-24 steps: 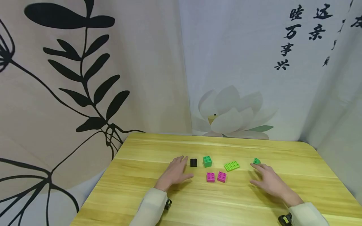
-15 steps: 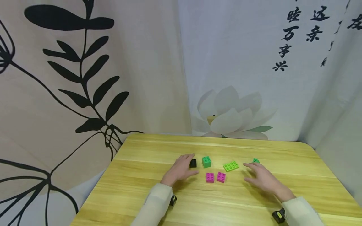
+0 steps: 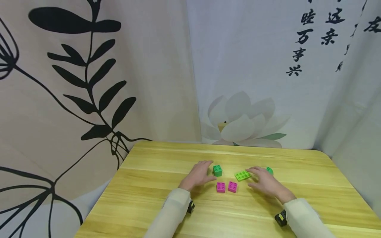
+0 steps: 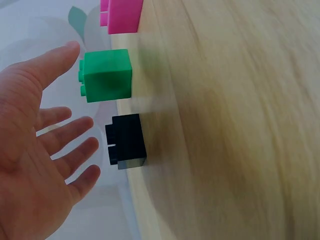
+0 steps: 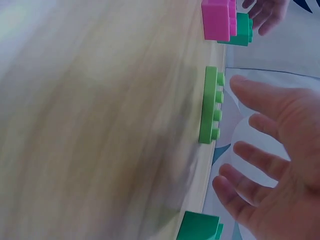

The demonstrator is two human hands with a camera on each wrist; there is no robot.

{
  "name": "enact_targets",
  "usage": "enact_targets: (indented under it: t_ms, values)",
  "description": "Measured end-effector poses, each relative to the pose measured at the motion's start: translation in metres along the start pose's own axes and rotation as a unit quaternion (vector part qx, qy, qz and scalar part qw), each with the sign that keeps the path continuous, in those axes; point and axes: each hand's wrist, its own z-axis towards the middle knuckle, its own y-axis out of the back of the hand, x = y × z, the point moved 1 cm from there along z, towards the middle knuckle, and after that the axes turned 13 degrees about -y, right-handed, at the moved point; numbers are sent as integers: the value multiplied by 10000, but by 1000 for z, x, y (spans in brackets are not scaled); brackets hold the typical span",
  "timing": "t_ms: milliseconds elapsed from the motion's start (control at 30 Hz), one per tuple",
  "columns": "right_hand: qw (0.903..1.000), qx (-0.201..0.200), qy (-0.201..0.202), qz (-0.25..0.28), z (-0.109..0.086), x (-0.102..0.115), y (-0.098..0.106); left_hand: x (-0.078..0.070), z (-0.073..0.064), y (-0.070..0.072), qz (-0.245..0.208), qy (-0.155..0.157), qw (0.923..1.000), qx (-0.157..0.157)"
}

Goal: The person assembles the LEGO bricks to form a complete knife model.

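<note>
Both hands are out over the worktop (image 3: 214,218), and here's the left hand (image 3: 197,175), grip spread wide and holding nothing, thumb near the green block (image 3: 217,170), which sits just shy of three o'clock from it! The black block (image 4: 130,141) is masked by that hand in the head view, but the left wrist view picks it up: standing near the fingertips, studs toward them, between five and six o'clock from the green one there. Across to the right hand (image 3: 265,181): grip well parted, thumb away from the fingers, nothing held. In the head view its fingertips hover over the three o'clock end of the lime block (image 3: 241,176), and the right wrist view shows daylight between thumb and studs. Down near six o'clock from the green block lies one pink block (image 3: 221,187), with the other pink block (image 3: 232,187) just beside it at three. And at twelve o'clock from the right hand, the second green block (image 3: 269,170) peeks out! Behind everything hangs a pale cloth (image 3: 166,66).
</note>
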Motion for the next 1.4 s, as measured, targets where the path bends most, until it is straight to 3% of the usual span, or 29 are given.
enact_targets:
  t_ms: [167,667,1400]
  values:
    - [9998,44,40,-163,8,5,-2,-2,5,-2,-75,133,9999,35]
    - [9987,421,-99,-273,23,0,-14,3,19,-13,-172,97,9998,-17]
    - [9979,400,-482,-169,25,-2,-18,4,21,-21,-312,329,9989,-112]
